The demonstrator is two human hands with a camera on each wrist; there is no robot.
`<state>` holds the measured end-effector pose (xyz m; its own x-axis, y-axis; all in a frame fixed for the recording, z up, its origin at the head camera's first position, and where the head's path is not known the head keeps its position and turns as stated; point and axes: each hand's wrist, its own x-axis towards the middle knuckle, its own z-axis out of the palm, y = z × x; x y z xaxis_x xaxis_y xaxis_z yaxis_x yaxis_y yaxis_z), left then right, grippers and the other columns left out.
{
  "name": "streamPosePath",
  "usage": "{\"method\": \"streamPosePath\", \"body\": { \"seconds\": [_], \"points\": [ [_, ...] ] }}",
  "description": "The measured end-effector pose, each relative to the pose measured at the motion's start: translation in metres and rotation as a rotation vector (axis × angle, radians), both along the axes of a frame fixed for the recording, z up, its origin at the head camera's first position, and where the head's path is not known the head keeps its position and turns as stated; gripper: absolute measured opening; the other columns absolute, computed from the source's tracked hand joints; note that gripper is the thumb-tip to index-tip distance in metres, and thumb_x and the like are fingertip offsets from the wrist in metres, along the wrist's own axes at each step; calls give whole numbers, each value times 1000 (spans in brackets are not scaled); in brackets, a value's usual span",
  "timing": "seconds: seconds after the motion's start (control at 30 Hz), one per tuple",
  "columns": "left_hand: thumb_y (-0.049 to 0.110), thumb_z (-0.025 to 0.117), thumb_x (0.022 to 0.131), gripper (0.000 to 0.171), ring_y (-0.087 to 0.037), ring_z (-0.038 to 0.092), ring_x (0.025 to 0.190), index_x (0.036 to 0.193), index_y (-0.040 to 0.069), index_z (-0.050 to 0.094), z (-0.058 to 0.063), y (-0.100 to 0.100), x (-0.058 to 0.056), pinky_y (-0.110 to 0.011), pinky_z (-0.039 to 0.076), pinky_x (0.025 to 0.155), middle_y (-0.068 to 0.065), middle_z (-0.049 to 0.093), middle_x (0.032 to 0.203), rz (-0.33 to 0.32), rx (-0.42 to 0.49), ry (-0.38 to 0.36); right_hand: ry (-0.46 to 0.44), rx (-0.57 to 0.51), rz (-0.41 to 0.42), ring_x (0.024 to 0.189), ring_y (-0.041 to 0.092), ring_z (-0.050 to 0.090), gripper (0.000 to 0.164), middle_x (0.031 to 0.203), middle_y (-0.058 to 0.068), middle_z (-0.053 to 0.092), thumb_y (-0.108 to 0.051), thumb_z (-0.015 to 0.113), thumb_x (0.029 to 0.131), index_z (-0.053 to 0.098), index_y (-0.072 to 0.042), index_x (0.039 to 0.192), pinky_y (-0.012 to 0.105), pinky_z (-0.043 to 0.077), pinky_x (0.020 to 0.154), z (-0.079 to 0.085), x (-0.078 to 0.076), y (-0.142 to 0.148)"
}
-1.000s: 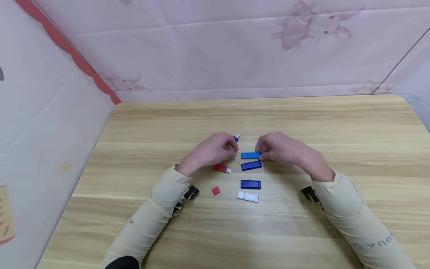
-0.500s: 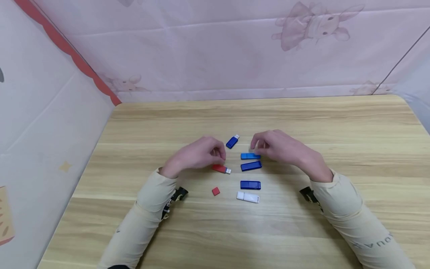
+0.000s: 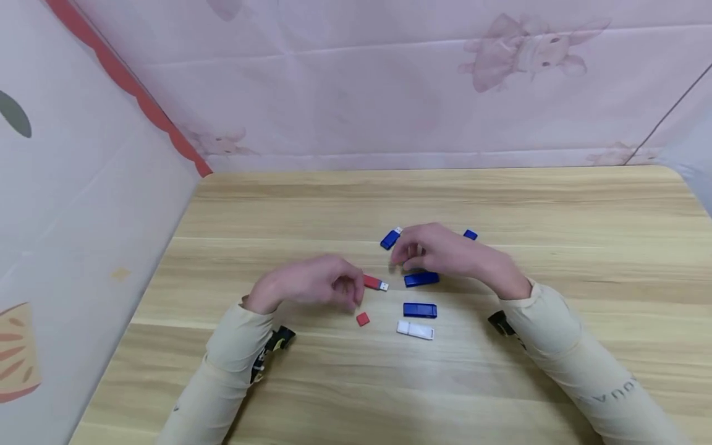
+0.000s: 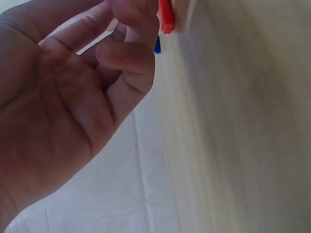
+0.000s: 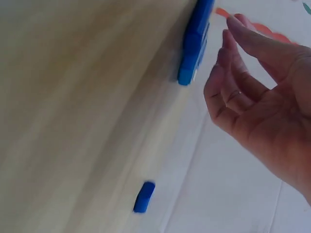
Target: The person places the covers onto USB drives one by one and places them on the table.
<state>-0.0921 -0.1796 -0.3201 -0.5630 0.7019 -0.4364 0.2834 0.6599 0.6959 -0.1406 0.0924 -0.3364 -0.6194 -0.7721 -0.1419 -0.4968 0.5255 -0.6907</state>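
Note:
My left hand [image 3: 317, 281] hovers with loosely bent fingers just beyond a small red cap [image 3: 363, 319], beside an uncapped red USB stick [image 3: 375, 282]. In the left wrist view nothing shows between its fingers, and a red piece [image 4: 167, 18] is past the fingertips. My right hand [image 3: 439, 250] is over the upper sticks, fingertips near an uncapped blue USB stick [image 3: 390, 238]. It covers the light blue stick in the head view. The right wrist view shows its fingers [image 5: 240, 80] bent and holding nothing, with blue sticks [image 5: 195, 36] in front.
Below the right hand lie a dark blue USB stick [image 3: 421, 279], another dark blue one [image 3: 419, 310] and a white one [image 3: 415, 330]. A small blue cap [image 3: 470, 235] lies behind the right wrist. The wooden table [image 3: 311, 204] meets a pink curtain at the back.
My left hand has drawn back from the uncapped blue stick, past the red stick, toward the red cap. My right hand has shifted left over the light blue stick, uncovering the blue cap.

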Motion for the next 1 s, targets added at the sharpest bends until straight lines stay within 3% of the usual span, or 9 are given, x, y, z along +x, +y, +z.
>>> {"method": "streamPosePath", "body": {
  "seconds": [0.27, 0.47, 0.77, 1.0],
  "points": [
    [11, 83, 90, 22, -10, 60, 82, 108, 17, 71, -6, 1, 4, -24, 51, 77, 2, 66, 90, -42, 8, -47, 67, -45, 183, 97, 18, 62, 34, 103, 1, 74, 10, 64, 95, 79, -18, 107, 35, 54, 90, -5, -6, -33],
    [12, 84, 90, 25, -8, 58, 73, 112, 19, 73, -10, 1, 5, -22, 49, 71, 5, 64, 84, -89, 30, -32, 82, -29, 239, 98, 17, 59, 41, 101, 1, 72, 11, 61, 95, 80, -22, 110, 34, 51, 92, -8, -11, -45],
    [4, 79, 92, 22, -5, 53, 70, 111, 14, 74, -11, 3, 7, -20, 48, 73, 6, 59, 78, -109, 82, -74, 28, -28, 351, 105, 22, 56, 50, 109, 5, 71, 16, 52, 91, 80, -17, 116, 35, 47, 95, -8, -17, -53],
    [5, 80, 93, 21, -4, 51, 68, 111, 13, 73, -12, 1, 10, -18, 44, 69, 7, 56, 77, -107, 83, -69, -16, 22, 365, 105, 20, 53, 55, 109, 2, 68, 17, 49, 92, 78, -20, 121, 33, 46, 95, -10, -19, -59]
  ]
}}
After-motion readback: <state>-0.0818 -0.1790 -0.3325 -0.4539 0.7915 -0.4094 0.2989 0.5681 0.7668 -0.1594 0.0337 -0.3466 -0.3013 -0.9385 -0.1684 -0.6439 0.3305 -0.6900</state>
